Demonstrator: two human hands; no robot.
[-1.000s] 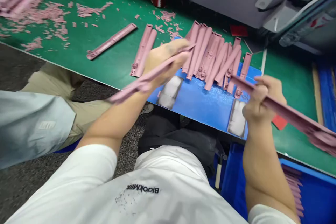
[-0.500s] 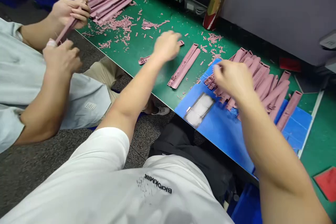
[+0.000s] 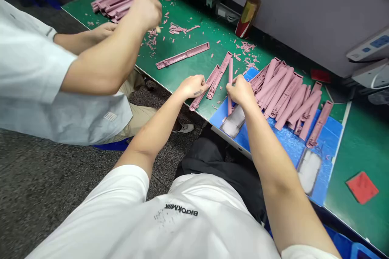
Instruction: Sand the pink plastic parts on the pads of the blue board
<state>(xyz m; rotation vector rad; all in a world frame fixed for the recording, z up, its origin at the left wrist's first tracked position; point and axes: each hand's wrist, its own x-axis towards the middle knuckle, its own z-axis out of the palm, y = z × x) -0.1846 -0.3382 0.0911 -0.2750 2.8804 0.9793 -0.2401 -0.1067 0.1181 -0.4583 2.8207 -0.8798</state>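
Hands (image 3: 241, 90) on long, narrow, straight pink plastic strips (image 3: 230, 69)

Smooth, matt pink plastic strips (image 3: 278, 92)

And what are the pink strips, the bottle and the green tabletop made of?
The pink strips look like hard moulded plastic, mostly matte, with even colour and neat little holes. The bottle looks smooth and partly see-through, so plastic or glass; I can't tell which. The green tabletop is smooth and slightly shiny, maybe a plastic-like covering.
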